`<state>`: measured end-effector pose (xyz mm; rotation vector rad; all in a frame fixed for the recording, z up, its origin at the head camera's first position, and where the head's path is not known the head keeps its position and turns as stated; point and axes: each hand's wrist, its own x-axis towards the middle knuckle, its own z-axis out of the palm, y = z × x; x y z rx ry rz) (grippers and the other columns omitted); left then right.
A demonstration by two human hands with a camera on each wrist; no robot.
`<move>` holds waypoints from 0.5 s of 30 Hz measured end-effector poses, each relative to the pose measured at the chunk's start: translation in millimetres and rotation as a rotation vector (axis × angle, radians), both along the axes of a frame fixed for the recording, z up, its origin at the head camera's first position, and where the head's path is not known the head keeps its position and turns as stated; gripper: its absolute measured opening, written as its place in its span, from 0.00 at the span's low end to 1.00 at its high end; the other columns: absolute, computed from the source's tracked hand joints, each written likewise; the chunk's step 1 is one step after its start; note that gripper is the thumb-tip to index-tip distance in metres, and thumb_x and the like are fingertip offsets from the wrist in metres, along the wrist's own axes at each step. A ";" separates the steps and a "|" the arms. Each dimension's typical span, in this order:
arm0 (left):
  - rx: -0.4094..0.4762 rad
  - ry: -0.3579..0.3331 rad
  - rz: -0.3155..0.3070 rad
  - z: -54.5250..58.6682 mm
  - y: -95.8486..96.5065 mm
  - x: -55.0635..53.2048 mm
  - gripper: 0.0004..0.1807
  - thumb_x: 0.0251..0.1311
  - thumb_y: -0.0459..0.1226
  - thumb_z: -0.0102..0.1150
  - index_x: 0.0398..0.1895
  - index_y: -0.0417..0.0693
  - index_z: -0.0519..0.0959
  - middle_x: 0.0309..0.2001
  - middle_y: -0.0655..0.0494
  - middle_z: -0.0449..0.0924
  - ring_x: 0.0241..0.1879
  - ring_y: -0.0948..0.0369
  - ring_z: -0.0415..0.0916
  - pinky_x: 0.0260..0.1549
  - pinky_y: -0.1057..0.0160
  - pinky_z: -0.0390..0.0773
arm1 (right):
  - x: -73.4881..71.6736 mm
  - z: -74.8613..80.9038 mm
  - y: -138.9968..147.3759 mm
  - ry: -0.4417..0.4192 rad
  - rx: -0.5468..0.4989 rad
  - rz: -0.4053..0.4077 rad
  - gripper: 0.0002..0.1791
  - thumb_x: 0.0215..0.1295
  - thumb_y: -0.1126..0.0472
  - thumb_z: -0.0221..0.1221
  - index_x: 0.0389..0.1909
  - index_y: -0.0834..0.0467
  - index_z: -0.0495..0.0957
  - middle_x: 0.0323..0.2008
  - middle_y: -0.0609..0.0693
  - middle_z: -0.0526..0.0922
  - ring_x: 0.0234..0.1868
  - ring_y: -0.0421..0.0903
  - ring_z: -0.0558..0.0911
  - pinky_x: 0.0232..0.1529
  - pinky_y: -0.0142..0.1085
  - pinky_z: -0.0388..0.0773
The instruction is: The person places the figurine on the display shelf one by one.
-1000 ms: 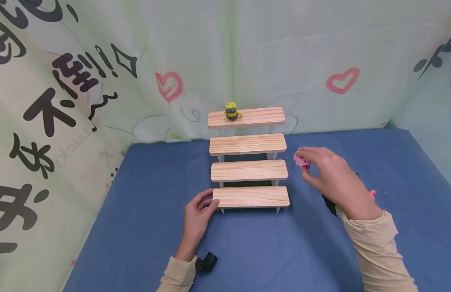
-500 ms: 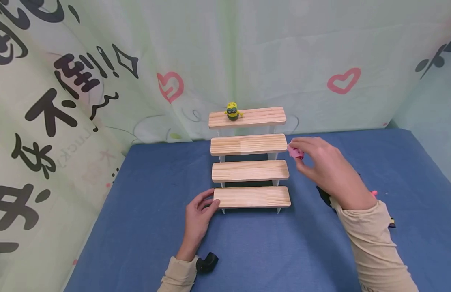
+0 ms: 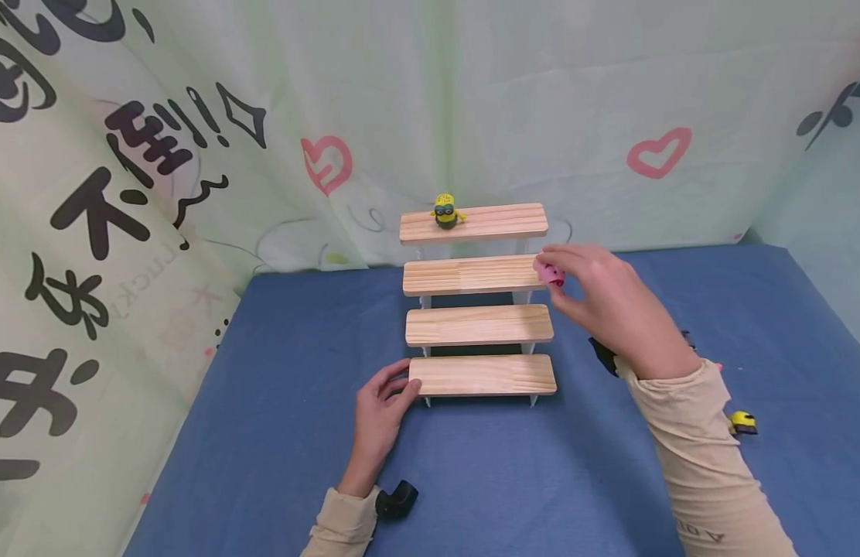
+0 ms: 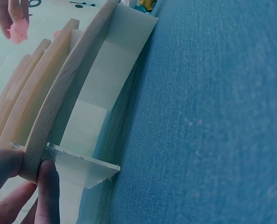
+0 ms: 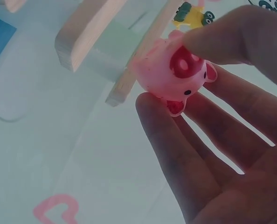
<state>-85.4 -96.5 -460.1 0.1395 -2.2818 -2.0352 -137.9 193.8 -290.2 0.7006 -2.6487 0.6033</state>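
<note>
A small pink pig figure (image 5: 162, 74) with a red snout is pinched between the thumb and fingers of my right hand (image 3: 607, 305). In the head view the pig (image 3: 549, 272) is at the right end of the second shelf board from the top; whether it touches the wood I cannot tell. My left hand (image 3: 381, 414) grips the left end of the lowest board (image 3: 482, 376), thumb and fingers on opposite faces of the wood (image 4: 59, 102). A yellow minion figure (image 3: 445, 211) stands on the left part of the top board (image 3: 499, 222).
The four-tier stand has pale, partly see-through supports (image 4: 89, 84). On the blue cloth (image 3: 298, 348), another yellow figure (image 3: 743, 422) lies beside my right sleeve, with a dark object (image 3: 687, 338) partly hidden behind the arm. A printed curtain (image 3: 541, 100) hangs behind.
My right hand has moved left and up in the head view, bringing the pig from beside the stand to the second board's end. The left hand keeps its grip.
</note>
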 end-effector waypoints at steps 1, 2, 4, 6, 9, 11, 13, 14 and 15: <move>0.002 0.002 -0.002 -0.1 0.1 0.0 0.23 0.61 0.37 0.68 0.59 0.41 0.79 0.53 0.43 0.82 0.46 0.53 0.84 0.45 0.67 0.83 | -0.8 0.5 -0.7 -0.007 0.002 -0.003 0.24 0.54 0.74 0.67 0.54 0.68 0.80 0.52 0.65 0.82 0.53 0.61 0.79 0.53 0.57 0.77; 0.002 0.002 -0.004 -0.6 0.0 -0.1 0.23 0.61 0.37 0.68 0.59 0.41 0.79 0.53 0.43 0.82 0.46 0.53 0.85 0.45 0.66 0.83 | -1.8 0.8 -1.3 -0.013 0.003 -0.004 0.24 0.54 0.74 0.67 0.55 0.68 0.79 0.52 0.65 0.81 0.54 0.61 0.79 0.53 0.57 0.77; 0.005 0.003 -0.007 -1.1 -0.1 -0.5 0.22 0.62 0.37 0.67 0.59 0.41 0.79 0.53 0.43 0.82 0.46 0.53 0.85 0.45 0.66 0.83 | -3.2 1.4 -2.4 -0.018 0.001 -0.003 0.24 0.54 0.75 0.67 0.55 0.68 0.79 0.53 0.66 0.81 0.54 0.62 0.79 0.53 0.57 0.77; 0.007 0.003 -0.008 -1.5 -0.4 -0.7 0.22 0.61 0.37 0.68 0.59 0.41 0.79 0.53 0.43 0.82 0.45 0.53 0.85 0.45 0.67 0.83 | -5.4 1.2 -3.2 -0.010 -0.002 0.002 0.24 0.55 0.75 0.66 0.55 0.68 0.79 0.53 0.65 0.81 0.54 0.61 0.79 0.53 0.56 0.77; 0.009 0.005 -0.006 -1.4 -0.5 -1.0 0.22 0.61 0.36 0.68 0.59 0.41 0.79 0.53 0.43 0.82 0.45 0.53 0.85 0.45 0.67 0.83 | -8.7 1.2 -4.3 0.006 -0.009 0.015 0.22 0.55 0.75 0.66 0.54 0.68 0.80 0.51 0.64 0.82 0.53 0.60 0.79 0.53 0.55 0.78; 0.007 0.006 -0.005 -1.2 -0.5 -1.0 0.22 0.61 0.36 0.68 0.59 0.42 0.79 0.53 0.44 0.82 0.46 0.53 0.85 0.45 0.67 0.83 | -10.9 1.1 -5.0 0.015 -0.012 0.024 0.22 0.55 0.75 0.66 0.54 0.68 0.80 0.52 0.64 0.82 0.54 0.60 0.79 0.53 0.55 0.78; 0.004 0.005 -0.002 -1.1 -0.5 -1.0 0.22 0.61 0.37 0.68 0.59 0.42 0.79 0.54 0.44 0.82 0.46 0.54 0.84 0.45 0.66 0.83 | -13.2 1.4 -5.8 0.027 -0.018 0.038 0.22 0.55 0.75 0.67 0.53 0.68 0.80 0.52 0.64 0.82 0.53 0.61 0.79 0.53 0.55 0.78; 0.002 0.004 -0.001 -1.1 -0.5 -1.0 0.22 0.61 0.37 0.68 0.59 0.42 0.79 0.54 0.44 0.82 0.46 0.54 0.84 0.45 0.66 0.83 | -14.4 1.7 -6.2 0.035 -0.021 0.045 0.21 0.55 0.75 0.67 0.52 0.68 0.81 0.51 0.64 0.82 0.53 0.60 0.79 0.52 0.54 0.78; 0.000 0.003 0.000 -1.1 -0.6 -1.1 0.22 0.61 0.37 0.68 0.59 0.42 0.79 0.54 0.44 0.82 0.46 0.54 0.84 0.45 0.67 0.83 | -15.5 2.0 -6.6 0.041 -0.023 0.050 0.21 0.55 0.75 0.67 0.52 0.68 0.81 0.51 0.64 0.82 0.53 0.60 0.79 0.53 0.54 0.78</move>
